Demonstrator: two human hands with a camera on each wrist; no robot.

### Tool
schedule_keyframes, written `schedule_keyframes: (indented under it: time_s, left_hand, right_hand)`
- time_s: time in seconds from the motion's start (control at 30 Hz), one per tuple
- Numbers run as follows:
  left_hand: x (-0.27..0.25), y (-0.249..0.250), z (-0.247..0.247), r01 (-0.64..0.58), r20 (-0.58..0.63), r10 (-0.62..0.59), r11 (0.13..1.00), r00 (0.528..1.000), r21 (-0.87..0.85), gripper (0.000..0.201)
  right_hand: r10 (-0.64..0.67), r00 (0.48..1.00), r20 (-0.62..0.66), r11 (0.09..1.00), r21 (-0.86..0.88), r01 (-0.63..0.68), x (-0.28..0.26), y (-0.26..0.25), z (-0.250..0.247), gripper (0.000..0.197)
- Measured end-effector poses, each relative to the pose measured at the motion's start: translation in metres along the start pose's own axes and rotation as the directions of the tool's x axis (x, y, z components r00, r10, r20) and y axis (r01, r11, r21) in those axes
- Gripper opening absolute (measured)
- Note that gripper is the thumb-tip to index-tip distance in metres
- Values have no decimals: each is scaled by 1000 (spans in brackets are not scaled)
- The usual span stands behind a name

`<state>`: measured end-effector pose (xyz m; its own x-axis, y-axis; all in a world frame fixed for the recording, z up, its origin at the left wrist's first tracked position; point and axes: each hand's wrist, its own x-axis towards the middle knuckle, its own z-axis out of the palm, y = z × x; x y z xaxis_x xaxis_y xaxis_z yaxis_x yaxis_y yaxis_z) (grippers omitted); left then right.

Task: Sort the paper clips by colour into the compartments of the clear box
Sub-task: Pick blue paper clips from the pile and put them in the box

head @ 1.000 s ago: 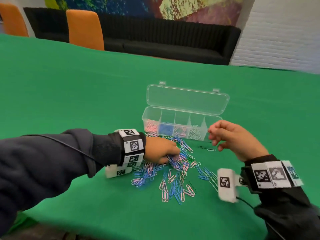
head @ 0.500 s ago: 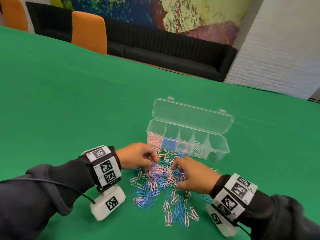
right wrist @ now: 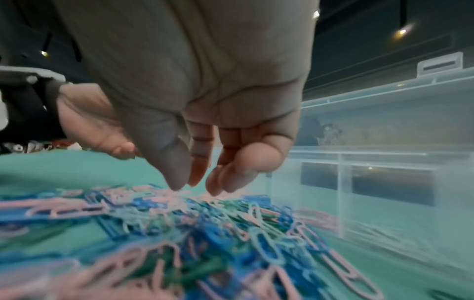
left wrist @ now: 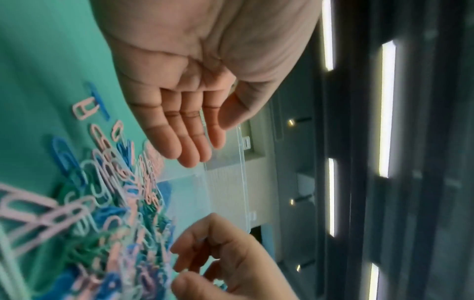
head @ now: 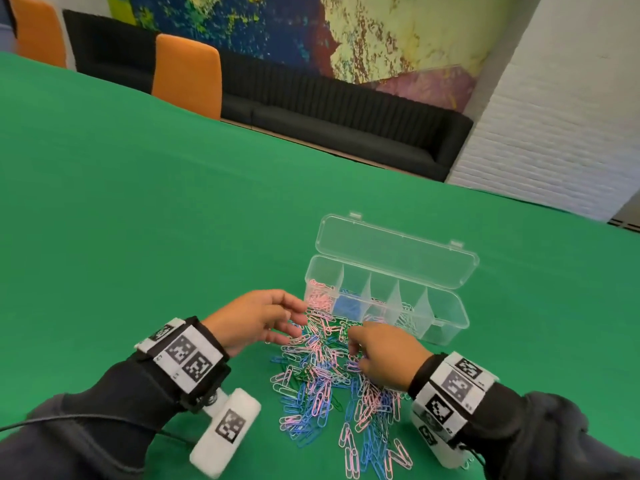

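Your left hand [head: 254,318] hangs over the left edge of the paper clips [head: 332,382], fingers straight and together, holding nothing. Your right hand [head: 382,355] sits over the pile's right side with its fingertips [right wrist: 179,182] bent down onto the clips; I cannot tell whether they pinch one. The pile lies on the green table [head: 156,220], just in front of the clear box [head: 446,327], whose lid stands open. Pink clips fill its leftmost compartment, blue the next.
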<state>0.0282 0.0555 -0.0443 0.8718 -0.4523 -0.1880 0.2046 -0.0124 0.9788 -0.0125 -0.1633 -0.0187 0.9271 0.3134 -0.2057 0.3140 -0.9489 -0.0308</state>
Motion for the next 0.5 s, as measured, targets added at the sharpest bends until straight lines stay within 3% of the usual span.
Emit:
schedule_keyframes:
  time_s: [0.1,0.2,0.33,0.5]
  left_hand:
    - [1,-3,3,12,-32,-25,932,999,-362,23]
    - [8,-2,15,37,-34,-67,827,997,-561,22]
    - [20,6,32,49,-13,-70,810,997,-585,20]
    - [33,1,46,82,9,-96,796,995,-599,21]
  right_hand:
    - [-96,995,-1,993,71,95,0,-11,-1,26]
    - [-137,989,56,988,79,132,7,-16,4,24]
    - [-129,989,69,990,67,125,19,-14,12,6]
    - [-41,998,39,998,56,38,19,1,5,10]
